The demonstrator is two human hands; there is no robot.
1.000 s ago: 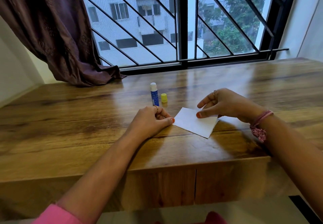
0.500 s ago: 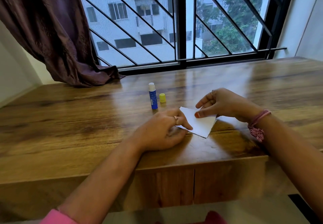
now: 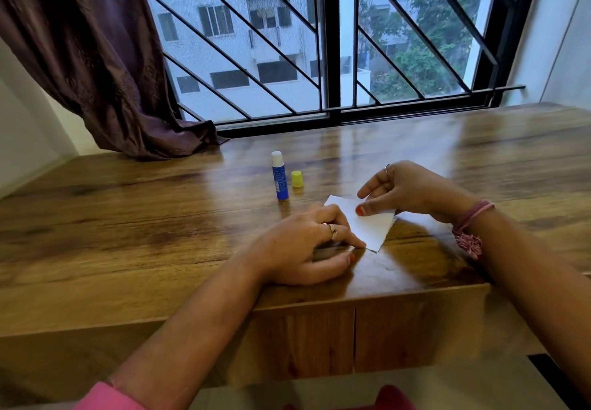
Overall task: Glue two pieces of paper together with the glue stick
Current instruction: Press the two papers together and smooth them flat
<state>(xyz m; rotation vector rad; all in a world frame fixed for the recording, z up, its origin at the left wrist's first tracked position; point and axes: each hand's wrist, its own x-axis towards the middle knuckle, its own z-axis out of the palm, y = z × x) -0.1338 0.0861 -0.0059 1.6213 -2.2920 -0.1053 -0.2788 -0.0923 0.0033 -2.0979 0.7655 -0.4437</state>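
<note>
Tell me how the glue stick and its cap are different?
The glue stick is tall and blue with a white tip; the cap is short and yellow. The glue stick is open, since the cap is off and stands beside it, apart. Both stand upright on the table, beyond the hands.
</note>
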